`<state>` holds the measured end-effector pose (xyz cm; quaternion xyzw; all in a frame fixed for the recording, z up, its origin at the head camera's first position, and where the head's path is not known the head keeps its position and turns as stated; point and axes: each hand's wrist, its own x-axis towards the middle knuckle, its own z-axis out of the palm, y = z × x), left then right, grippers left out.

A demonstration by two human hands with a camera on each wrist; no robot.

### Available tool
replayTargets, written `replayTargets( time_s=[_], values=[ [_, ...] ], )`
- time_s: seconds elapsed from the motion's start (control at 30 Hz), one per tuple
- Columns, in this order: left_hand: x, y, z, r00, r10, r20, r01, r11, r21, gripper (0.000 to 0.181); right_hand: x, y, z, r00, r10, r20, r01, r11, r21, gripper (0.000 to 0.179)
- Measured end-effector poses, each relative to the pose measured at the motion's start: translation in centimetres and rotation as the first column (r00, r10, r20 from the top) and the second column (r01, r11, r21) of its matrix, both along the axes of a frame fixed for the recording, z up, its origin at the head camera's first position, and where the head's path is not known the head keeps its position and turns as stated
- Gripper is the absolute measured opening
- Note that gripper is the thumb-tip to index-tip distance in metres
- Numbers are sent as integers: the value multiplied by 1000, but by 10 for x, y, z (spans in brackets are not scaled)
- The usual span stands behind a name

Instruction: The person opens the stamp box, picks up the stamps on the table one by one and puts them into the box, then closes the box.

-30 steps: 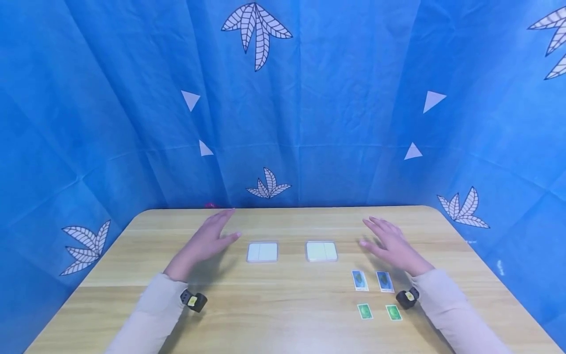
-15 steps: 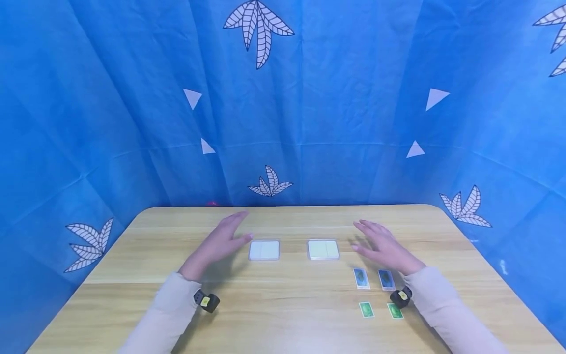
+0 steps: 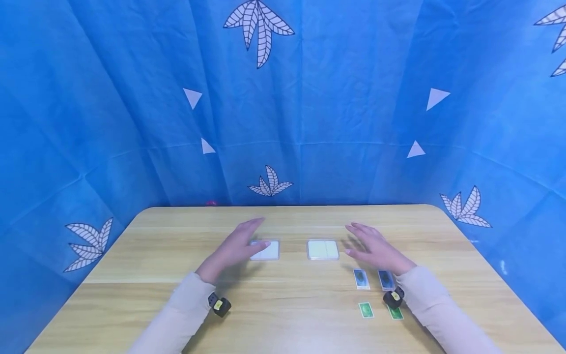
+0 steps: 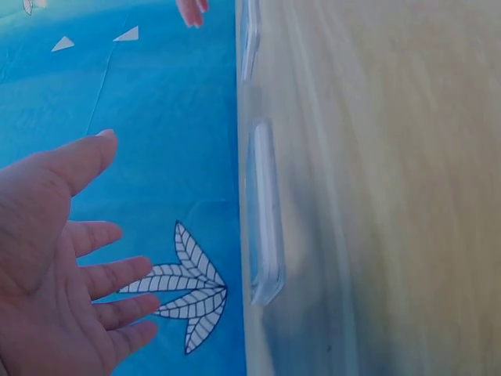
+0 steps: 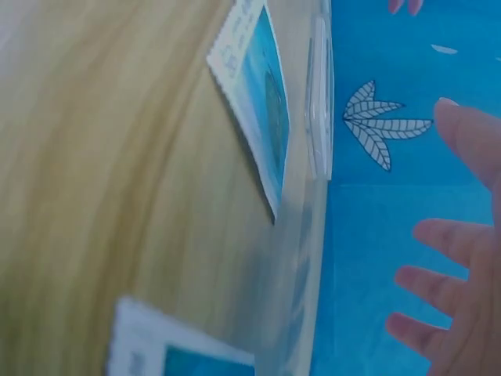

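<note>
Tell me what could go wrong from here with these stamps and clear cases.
1. The right wrist camera partly covers the right green stamp in the head view; if that wrist drops, it might drag or crease the stamp.
2. The left hand overlaps the left clear case in the same view; coming down carelessly, it might knock the case askew.

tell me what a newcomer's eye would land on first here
Probably the bright blue curtain with white leaf prints, filling the head view behind the wooden table. Next, the left hand and right hand, empty and held out above it. Near the table's middle lie two flat whitish cases, with four small blue or green cards nearer the person, to the right.
</note>
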<state>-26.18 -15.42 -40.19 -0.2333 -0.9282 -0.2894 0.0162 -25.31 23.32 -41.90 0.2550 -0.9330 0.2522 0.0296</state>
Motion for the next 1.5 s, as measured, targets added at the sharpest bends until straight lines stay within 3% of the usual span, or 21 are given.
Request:
replayTargets(
  time_s=[0.63, 0.87, 1.23, 1.5],
  values=[
    [-2, 34, -8, 999, -37, 24, 36, 999, 35, 69, -7, -9, 1, 997, 53, 58, -50, 998, -48, 73],
    [-4, 49, -12, 995, -84, 52, 82, 995, 47, 71, -12, -13, 3, 994, 68, 87, -63, 996, -57, 77],
    [0, 73, -14, 980, -105, 167, 94, 993, 75, 78, -18, -17, 2, 981, 99, 166, -90, 994, -61, 79],
    [-2, 84, -18, 963, -72, 261, 29, 986, 166, 77, -21, -25, 1, 974, 121, 190, -108, 991, -75, 82]
  ],
)
